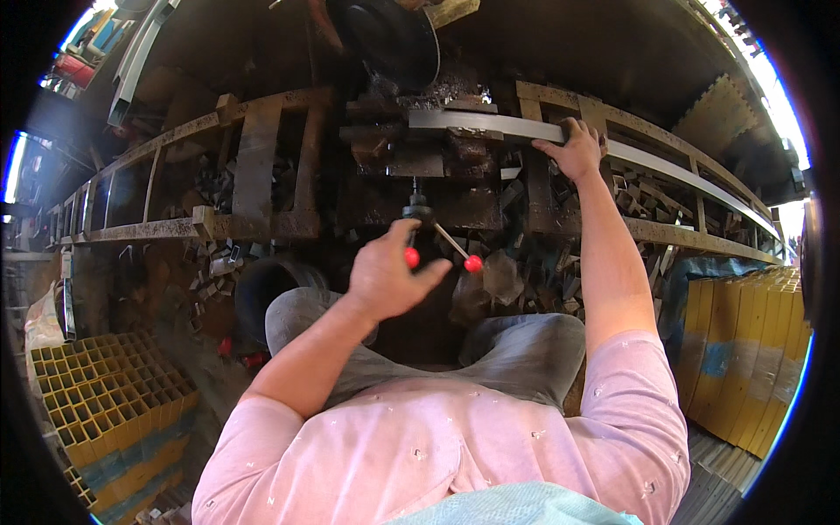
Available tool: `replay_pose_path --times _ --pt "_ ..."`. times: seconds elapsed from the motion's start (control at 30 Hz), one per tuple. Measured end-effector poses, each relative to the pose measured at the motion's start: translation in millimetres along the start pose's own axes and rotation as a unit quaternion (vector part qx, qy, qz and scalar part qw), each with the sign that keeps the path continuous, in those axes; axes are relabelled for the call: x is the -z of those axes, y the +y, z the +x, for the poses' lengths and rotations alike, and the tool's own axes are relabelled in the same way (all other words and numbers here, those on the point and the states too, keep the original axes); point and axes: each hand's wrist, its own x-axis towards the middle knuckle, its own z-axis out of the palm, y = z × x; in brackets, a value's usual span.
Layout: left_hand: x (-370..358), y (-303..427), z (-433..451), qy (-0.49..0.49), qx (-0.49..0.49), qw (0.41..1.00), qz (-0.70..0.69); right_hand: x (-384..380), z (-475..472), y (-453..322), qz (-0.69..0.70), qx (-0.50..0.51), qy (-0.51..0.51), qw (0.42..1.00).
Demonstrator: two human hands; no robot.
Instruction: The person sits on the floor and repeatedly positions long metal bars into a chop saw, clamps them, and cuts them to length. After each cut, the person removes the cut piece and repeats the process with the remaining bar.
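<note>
A long silvery metal profile (489,123) lies crosswise between the jaws of a machine vise (420,165) and runs off to the right. My right hand (579,149) grips this profile to the right of the vise, thumb on the near edge and fingers over the far side. In front of the vise is its screw hub (417,209), with spoke handles ending in red ball knobs (472,264). My left hand (388,272) is spread at the hub, thumb and fingers apart around one knob; contact is unclear.
Beyond the vise stands a dark round saw guard (394,46). Rusty roller-stand frames (151,223) extend to both sides, with metal offcuts (226,262) below. Stacks of yellow rectangular tubes stand at left (111,394) and right (741,354). A black bucket (252,295) sits by my left knee.
</note>
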Motion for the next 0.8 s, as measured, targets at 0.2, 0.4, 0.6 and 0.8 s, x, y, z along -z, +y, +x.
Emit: replay_pose_path --times 0.2,0.4,0.6,0.8 --pt "-77 45 27 0.022 -0.219 0.96 0.175 11 -2 -1 -0.003 -0.005 -0.017 1.0" --pt "-174 1 35 -0.171 -0.267 0.885 0.34 11 -5 -4 -0.022 0.01 -0.022 0.999" --pt "-144 15 34 -0.116 -0.271 0.925 0.24 7 -21 3 0.126 0.075 0.094 0.985" --pt "-3 -5 27 0.194 -0.108 0.956 0.19 19 -187 -115 0.277 0.119 -0.253 0.919"
